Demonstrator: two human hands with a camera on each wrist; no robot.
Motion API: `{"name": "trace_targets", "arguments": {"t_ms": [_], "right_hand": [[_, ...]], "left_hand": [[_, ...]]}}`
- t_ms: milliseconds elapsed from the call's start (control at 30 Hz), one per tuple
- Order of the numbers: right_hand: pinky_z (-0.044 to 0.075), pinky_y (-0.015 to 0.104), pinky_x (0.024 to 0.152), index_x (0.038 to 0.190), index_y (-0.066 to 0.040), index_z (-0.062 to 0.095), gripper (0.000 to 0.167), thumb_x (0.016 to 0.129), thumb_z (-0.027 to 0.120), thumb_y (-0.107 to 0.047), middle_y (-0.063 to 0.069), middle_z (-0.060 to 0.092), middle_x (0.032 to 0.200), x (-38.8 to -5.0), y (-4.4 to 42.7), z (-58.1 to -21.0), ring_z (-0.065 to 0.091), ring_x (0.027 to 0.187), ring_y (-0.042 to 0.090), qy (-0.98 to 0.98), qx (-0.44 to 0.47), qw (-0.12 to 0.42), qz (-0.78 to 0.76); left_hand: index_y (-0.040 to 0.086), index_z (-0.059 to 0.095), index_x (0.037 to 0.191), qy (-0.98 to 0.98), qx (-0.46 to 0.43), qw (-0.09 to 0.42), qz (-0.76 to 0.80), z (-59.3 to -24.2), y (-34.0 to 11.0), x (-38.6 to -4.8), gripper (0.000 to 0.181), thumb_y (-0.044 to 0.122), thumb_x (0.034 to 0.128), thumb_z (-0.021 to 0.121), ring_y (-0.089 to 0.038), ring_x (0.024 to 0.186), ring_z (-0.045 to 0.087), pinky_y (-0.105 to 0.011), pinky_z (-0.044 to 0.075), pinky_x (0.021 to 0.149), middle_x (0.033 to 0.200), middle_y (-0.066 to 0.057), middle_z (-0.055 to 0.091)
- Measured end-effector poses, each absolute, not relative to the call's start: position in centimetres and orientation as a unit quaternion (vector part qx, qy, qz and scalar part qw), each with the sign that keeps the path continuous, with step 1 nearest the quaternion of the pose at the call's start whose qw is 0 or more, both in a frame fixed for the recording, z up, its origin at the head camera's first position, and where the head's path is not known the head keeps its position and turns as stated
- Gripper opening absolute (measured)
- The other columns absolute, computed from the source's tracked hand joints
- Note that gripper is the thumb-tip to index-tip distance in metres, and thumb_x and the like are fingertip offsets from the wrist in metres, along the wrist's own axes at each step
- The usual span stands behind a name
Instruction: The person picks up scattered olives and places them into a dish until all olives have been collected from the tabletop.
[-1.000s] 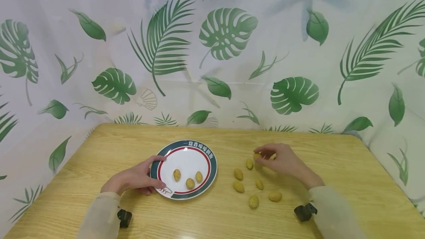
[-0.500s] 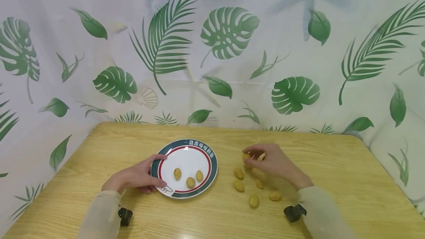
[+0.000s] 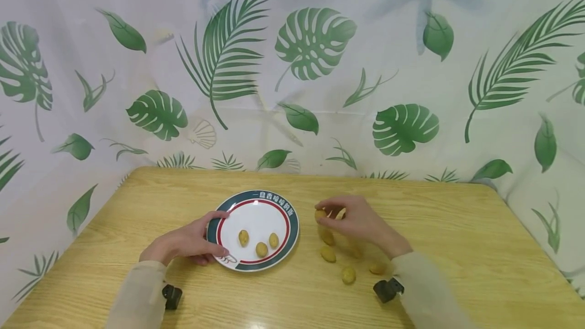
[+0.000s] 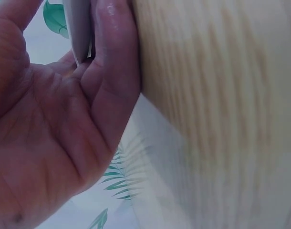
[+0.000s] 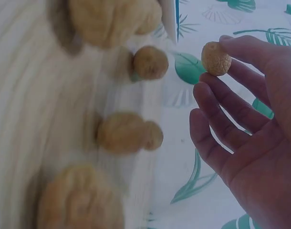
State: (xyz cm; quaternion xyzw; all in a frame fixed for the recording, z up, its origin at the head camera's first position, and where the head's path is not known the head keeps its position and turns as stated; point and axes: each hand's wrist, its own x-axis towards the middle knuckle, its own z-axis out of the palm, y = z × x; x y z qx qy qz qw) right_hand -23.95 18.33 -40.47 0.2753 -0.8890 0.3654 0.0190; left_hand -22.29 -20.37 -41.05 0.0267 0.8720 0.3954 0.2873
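Note:
A white plate [image 3: 255,220] with a dark blue-green rim and a red ring sits at left centre in the head view; several small yellow-brown oval pieces, one of them a piece [image 3: 261,250] near the front, lie on it. My left hand [image 3: 196,240] grips its left edge, thumb over the rim and fingers under it. Right of the plate, above the table, my right hand [image 3: 349,217] pinches another wrinkled oval piece [image 5: 216,58] between thumb and fingertips. Its remaining fingers are spread in the right wrist view. What kind of food the pieces are, I cannot tell.
Several loose oval pieces lie below and beside my right hand, among them one piece [image 3: 328,254] near the plate and another piece [image 3: 349,275] closer to me. The wooden table [image 3: 283,298] ends at a leaf-print curtain [image 3: 333,131].
My right hand has moved left toward the plate with the pinched oval piece, passing over the loose ones. My left hand and the plate have stayed in place.

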Motion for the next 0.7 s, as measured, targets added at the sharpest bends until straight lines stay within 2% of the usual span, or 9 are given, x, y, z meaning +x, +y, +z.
{"name": "trace_targets", "arguments": {"t_ms": [700], "right_hand": [[0.054, 0.021, 0.07, 0.113, -0.01, 0.077, 0.025, 0.091, 0.078, -0.022, -0.002, 0.074, 0.095, -23.7, 13.5, -40.0, 0.063, 0.084, 0.009, -0.877, 0.31, -0.001, 0.368]], "left_hand": [[0.025, 0.027, 0.158, 0.874, 0.028, 0.285, 0.392, -41.0, -20.4, -22.3, 0.093, 0.027, 0.0849, 0.085, -0.018, 0.066, 0.061, -0.024, 0.053, 0.061, 0.087, -0.009, 0.064]]}}
